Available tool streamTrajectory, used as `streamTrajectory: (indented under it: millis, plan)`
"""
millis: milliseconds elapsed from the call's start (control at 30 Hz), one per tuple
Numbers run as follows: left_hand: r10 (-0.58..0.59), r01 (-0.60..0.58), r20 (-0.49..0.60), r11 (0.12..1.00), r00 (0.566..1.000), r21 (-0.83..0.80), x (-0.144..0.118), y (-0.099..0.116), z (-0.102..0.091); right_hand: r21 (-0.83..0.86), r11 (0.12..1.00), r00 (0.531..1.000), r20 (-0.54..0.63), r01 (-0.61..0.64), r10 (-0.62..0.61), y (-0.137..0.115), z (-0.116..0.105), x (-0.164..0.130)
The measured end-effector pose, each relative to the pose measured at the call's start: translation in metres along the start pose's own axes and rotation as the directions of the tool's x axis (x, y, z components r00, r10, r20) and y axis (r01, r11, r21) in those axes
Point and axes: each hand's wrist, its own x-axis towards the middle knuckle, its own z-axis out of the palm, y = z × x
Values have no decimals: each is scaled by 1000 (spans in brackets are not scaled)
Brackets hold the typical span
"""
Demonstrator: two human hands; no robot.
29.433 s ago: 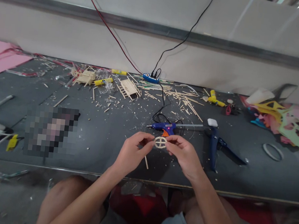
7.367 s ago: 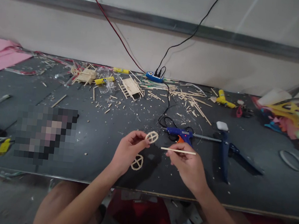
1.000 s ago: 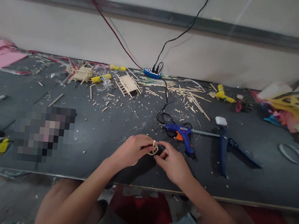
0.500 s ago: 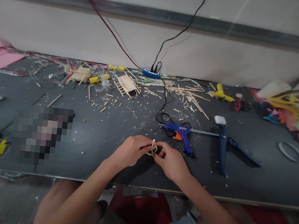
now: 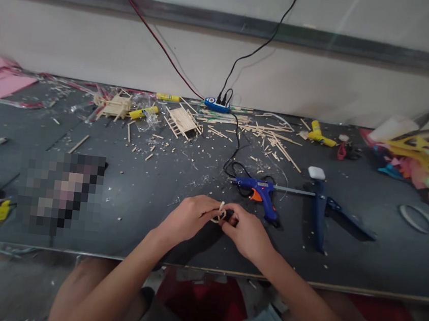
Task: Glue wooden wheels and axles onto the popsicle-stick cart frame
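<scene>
Clock directions are taken from the pale ring (image 5: 214,218), with 12 o'clock toward the wall (image 5: 179,57).

At 10 o'clock, pink sheets (image 5: 0,82) are noted at the far edge of the dark surface (image 5: 146,184). A masked dark object (image 5: 68,188) is found at 9 o'clock. Two built stick pieces (image 5: 116,106) lie at 10 and 11 o'clock, untouched by either hand.

The left hand (image 5: 187,216) is placed close against the ring. Its fingers are pinching a pale stick (image 5: 222,205), whose end is raised above the fingertips; whether the ring is gripped by them too cannot be told. The ring is held above the surface between both hands, partly hidden. Some seconds ago ring and stick were held well apart, one in each hand; now they have been brought together. Over the last second almost no shift is recorded. The pause is judged to be a steadying of the stick against the ring; whether a bond has been made cannot be confirmed.

The right hand (image 5: 249,230) is set at 3 o'clock, its fingers curled, the tips at the ring's edge; whether they are pinching it cannot be told.

At 2 o'clock, the blue glue gun (image 5: 261,188) is lying on its side, its red light lit, unheld. Loose sticks (image 5: 274,136) are scattered at 1 o'clock. A blue hand tool (image 5: 320,212) and, farther out, a grey hoop (image 5: 417,218) are seen at 3 o'clock.
</scene>
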Motion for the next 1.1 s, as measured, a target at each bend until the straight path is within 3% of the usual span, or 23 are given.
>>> streamTrajectory:
  millis: [1100]
  plan:
    - [-6, 6, -15, 1000, 1000, 31, -1, -1, 2, 6, 1000, 1000, 5, 18, -18, 0, -1, 0]
